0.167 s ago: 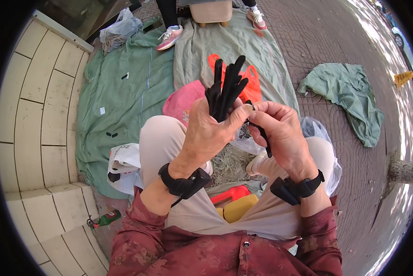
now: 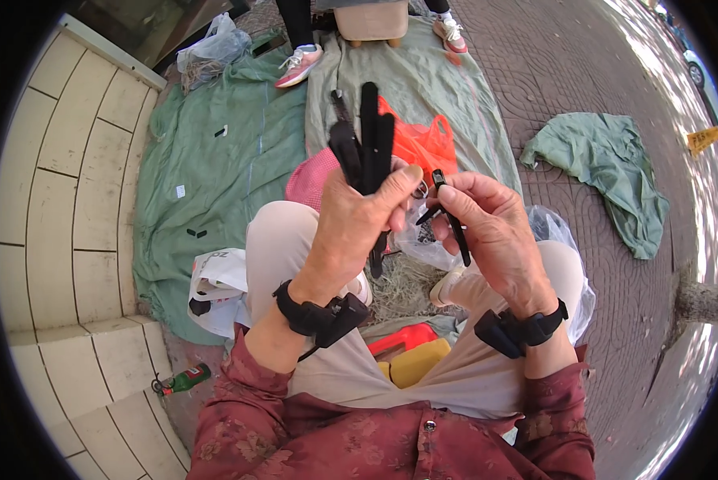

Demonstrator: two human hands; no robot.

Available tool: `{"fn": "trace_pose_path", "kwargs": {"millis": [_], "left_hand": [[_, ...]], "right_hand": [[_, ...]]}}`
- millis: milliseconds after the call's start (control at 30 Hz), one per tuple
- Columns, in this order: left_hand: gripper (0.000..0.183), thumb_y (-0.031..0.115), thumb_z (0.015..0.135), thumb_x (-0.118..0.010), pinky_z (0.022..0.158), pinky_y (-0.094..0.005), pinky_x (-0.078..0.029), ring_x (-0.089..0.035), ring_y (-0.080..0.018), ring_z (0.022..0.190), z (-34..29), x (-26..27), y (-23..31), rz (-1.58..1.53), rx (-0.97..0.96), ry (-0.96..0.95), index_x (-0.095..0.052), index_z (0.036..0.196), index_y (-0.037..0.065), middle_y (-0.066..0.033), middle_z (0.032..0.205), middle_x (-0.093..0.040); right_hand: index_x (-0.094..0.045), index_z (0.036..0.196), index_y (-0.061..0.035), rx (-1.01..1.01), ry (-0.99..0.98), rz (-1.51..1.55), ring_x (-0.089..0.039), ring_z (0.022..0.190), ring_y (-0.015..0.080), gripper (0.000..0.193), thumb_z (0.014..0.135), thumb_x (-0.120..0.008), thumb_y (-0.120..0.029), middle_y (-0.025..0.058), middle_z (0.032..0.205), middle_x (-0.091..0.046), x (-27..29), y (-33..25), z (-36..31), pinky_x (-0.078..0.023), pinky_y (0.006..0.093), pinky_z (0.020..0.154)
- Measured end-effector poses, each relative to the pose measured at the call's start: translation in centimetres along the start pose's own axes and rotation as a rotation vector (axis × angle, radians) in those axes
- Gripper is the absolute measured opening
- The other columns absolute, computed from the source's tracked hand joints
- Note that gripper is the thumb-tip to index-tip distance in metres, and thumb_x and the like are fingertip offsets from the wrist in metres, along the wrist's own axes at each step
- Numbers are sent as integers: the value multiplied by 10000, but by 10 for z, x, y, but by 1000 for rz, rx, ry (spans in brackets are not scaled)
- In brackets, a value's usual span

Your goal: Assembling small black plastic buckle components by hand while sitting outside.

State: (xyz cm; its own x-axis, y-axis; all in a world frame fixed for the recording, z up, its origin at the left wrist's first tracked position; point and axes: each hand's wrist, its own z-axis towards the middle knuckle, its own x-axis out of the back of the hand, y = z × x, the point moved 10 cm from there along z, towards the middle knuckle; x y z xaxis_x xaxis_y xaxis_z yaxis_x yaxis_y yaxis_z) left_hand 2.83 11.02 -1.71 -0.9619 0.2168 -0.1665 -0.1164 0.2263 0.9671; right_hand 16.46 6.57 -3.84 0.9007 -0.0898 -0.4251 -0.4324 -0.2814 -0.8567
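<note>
In the middle of the head view, my left hand [image 2: 355,216] is closed around a bundle of long black hair clips [image 2: 368,152], several of them standing up out of the fist and one end poking out below. To its right, my right hand [image 2: 493,232] pinches a single black hair clip [image 2: 456,230] between thumb and fingers. That clip's two prongs are spread apart, its top end level with my left thumb. A small gap separates the two hands. Both hang over the space between my knees.
Below the hands lie a clear plastic bag [image 2: 428,246] and dry fibres [image 2: 403,290]. A red bag [image 2: 427,142] and pink dotted bag [image 2: 307,182] rest on green cloth [image 2: 247,160]. A yellow object [image 2: 420,364] sits between my legs. Ahead is another person's shoe [image 2: 300,66].
My left hand has tilted the bundle leftward and drawn slightly away from the right hand. The clip in my right hand now shows with its prongs apart.
</note>
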Motion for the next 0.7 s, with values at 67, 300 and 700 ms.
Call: {"fn": "trace_pose_path", "kwargs": {"millis": [67,300,700], "left_hand": [[195,192,888,-703,451,-192,-327,-448,-47,500,7,7,-12,-136,62,-5,-606,863,25,0,676,-557],[156,171,908,-678,455,-179,-322,-433,-32,509,4,-7,-38,-507,263,-155,-603,905,34,-14,726,-556],[140,161,930,-647,475,-170,-352,-458,-36,533,-1,-21,-59,-798,424,-220,-613,972,32,-17,738,-553]], "right_hand": [[-673,966,-23,-6,18,-12,-580,610,69,105,921,-654,-115,22,752,-648,6,2,1,-423,198,509],[-684,1002,-26,-80,-51,-23,-589,647,49,115,918,-662,-102,7,768,-655,-9,9,-1,-438,178,517],[-633,1076,-3,174,-20,-57,-540,593,31,168,908,-634,5,11,834,-659,-20,-16,-6,-376,166,459]]}}
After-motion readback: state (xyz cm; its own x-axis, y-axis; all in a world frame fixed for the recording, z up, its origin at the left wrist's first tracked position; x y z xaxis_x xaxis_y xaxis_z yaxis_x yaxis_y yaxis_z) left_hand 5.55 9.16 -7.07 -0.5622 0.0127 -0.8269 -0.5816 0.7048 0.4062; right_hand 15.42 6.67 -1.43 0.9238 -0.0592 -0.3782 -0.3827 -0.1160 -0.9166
